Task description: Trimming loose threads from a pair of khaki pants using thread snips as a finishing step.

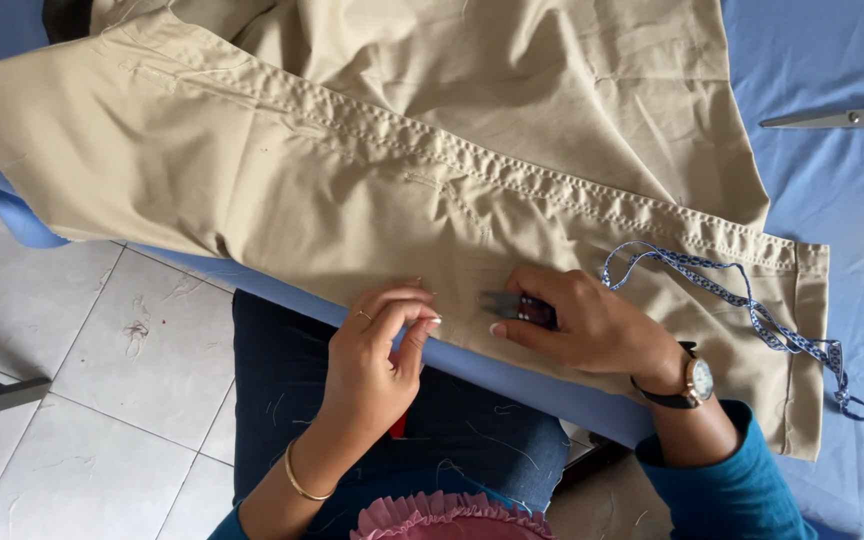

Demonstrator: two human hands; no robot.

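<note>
Khaki trousers [372, 160] lie spread across a table covered in blue cloth [832, 200], one leg running from upper left to lower right with its hem at the right end, near the table's front edge. Your right hand [582, 320] rests on that leg, just below the double-stitched seam, with its fingers closed around a small thread snip [512, 305]; the dark blades poke out toward the left and lie flat against the fabric, the rest hidden under your fingers. Your left hand [382, 350] sits just left of the blades, at the leg's lower edge, where the fabric meets the blue cloth; thumb and forefinger are pinched together at the tips, but whether a thread is caught between them is too small to tell. You wear a ring and a thin gold bangle on that side, and a watch [697, 380] with a dark strap on the right wrist, above a teal sleeve. A patterned blue lanyard [752, 300] loops over the leg just right of your right hand and trails off past the hem. Scissors [842, 118] lie on the cloth at the upper right, well apart from both hands. Below the table you see your dark jeans [282, 380] and a pale tiled floor [102, 350] with scattered thread scraps.
</note>
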